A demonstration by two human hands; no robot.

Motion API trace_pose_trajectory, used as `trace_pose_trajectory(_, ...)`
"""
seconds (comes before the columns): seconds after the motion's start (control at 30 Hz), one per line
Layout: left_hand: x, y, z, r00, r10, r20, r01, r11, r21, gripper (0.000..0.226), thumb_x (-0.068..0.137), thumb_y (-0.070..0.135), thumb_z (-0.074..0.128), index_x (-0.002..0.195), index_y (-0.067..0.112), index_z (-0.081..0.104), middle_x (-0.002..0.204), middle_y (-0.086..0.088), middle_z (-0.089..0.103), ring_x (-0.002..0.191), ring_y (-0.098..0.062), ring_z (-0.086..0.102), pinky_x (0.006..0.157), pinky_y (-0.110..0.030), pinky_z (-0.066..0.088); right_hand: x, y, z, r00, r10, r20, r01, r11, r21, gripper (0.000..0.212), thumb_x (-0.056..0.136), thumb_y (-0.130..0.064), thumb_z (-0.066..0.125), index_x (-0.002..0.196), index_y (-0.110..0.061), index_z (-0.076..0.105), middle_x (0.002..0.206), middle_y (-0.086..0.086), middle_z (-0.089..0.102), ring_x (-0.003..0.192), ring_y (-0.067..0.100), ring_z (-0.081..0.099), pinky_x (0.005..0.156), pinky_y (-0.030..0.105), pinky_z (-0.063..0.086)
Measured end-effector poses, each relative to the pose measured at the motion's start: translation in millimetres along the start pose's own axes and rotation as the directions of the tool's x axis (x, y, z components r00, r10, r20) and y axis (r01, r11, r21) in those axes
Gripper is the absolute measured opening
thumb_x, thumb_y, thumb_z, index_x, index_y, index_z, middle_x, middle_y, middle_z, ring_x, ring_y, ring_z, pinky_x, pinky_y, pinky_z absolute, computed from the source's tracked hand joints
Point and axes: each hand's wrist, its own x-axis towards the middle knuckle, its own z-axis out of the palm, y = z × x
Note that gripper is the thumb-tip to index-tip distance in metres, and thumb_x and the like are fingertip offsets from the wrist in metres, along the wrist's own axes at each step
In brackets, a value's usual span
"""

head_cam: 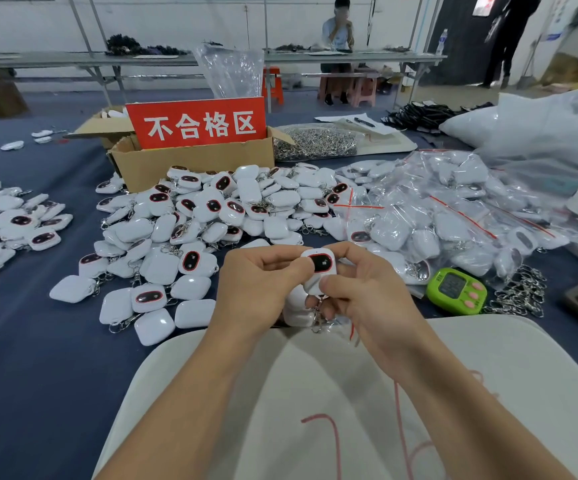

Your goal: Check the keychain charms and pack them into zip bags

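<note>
A white square keychain charm with a black, red-rimmed oval face is held upright between both hands above the table's near edge. My left hand pinches its left side with thumb and fingers. My right hand grips its right side and lower part, where the metal clasp hangs. More white charms and a bit of clear bag sit under my hands, partly hidden. A big loose heap of charms covers the blue table ahead. Charms packed in zip bags pile up at the right.
A cardboard box with a red sign stands behind the heap. A green timer and loose metal clasps lie at the right. Another charm pile is at the left. A white cloth covers my lap. A person sits at a far table.
</note>
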Motion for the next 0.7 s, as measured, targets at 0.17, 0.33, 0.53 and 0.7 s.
trace_pose_trajectory(0.17, 0.0, 1.3, 0.4, 1.000, -0.012, 0.020, 0.012, 1.000, -0.008, 0.020, 0.070, 0.024, 0.076, 0.087, 0.029, 0.085, 0.083, -0.001, 0.080, 0.072, -0.014, 0.074, 0.069, -0.024, 0.060, 1.9, 2.6, -0.2, 0.999, -0.032, -0.032, 0.033, 0.999, 0.006, 0.033, 0.087, 0.021, 0.048, 0.099, -0.005, 0.066, 0.067, 0.011, 0.065, 0.048, 0.019, 0.046, 0.047, 0.020, 0.044)
trace_pose_trajectory(0.33, -0.4, 1.5, -0.6, 1.000, -0.011, 0.023, 0.011, 1.000, -0.010, 0.018, 0.077, 0.016, 0.078, 0.090, 0.026, 0.085, 0.084, -0.004, 0.080, 0.074, -0.018, 0.075, 0.069, -0.027, 0.060, 2.4, 2.8, -1.1, 0.999, -0.034, -0.033, 0.034, 0.999, -0.008, 0.033, 0.087, 0.016, 0.053, 0.096, -0.011, 0.068, 0.071, 0.013, 0.066, 0.047, 0.018, 0.043, 0.054, 0.028, 0.047)
trace_pose_trajectory(0.53, -1.3, 6.5, -0.7, 1.000, -0.015, 0.025, 0.016, 0.998, -0.057, 0.020, 0.086, 0.004, 0.076, 0.089, 0.021, 0.085, 0.081, -0.009, 0.080, 0.065, -0.015, 0.071, 0.060, -0.020, 0.054, 0.3, 1.9, -0.4, 0.998, -0.057, -0.028, 0.057, 0.998, -0.012, 0.028, 0.084, 0.010, 0.056, 0.100, -0.009, 0.070, 0.067, 0.007, 0.068, 0.049, 0.015, 0.049, 0.047, 0.022, 0.041)
trace_pose_trajectory(0.7, -0.4, 9.4, -2.0, 0.999, -0.040, 0.029, 0.043, 0.992, -0.119, 0.026, 0.090, -0.002, 0.068, 0.085, 0.017, 0.085, 0.070, -0.002, 0.075, 0.057, -0.005, 0.065, 0.052, -0.012, 0.048, -2.8, -1.3, -0.3, 0.997, -0.069, -0.035, 0.071, 0.995, 0.065, 0.030, 0.090, 0.016, 0.054, 0.108, -0.004, 0.066, 0.063, 0.004, 0.068, 0.044, 0.008, 0.054, 0.047, 0.017, 0.045)
